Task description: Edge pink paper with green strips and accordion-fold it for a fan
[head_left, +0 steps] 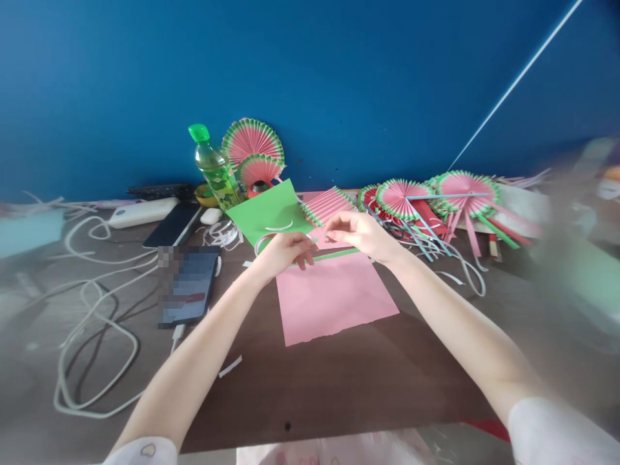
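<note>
A pink sheet of paper (334, 300) with a green strip (339, 256) along its far edge lies flat on the table. Above that edge is my left hand (288, 250), its thumb and forefinger closed in a pinch; a tiny pale bit seems to show at the fingertips. Facing it a short gap away, my right hand (356, 234) is also pinched, and whatever it holds is too small to name. Behind my hands lie a green sheet of paper (268, 213) and a pleated pink paper (329, 205) with green edges.
Pleated paper fans (402, 199) lie at the back right, and another fan (252, 143) leans on the wall beside a green-capped bottle (217, 171). Left are a phone (191, 284), a white cable (97, 316) and a power bank (144, 213). Paper scraps (230, 367) are scattered about.
</note>
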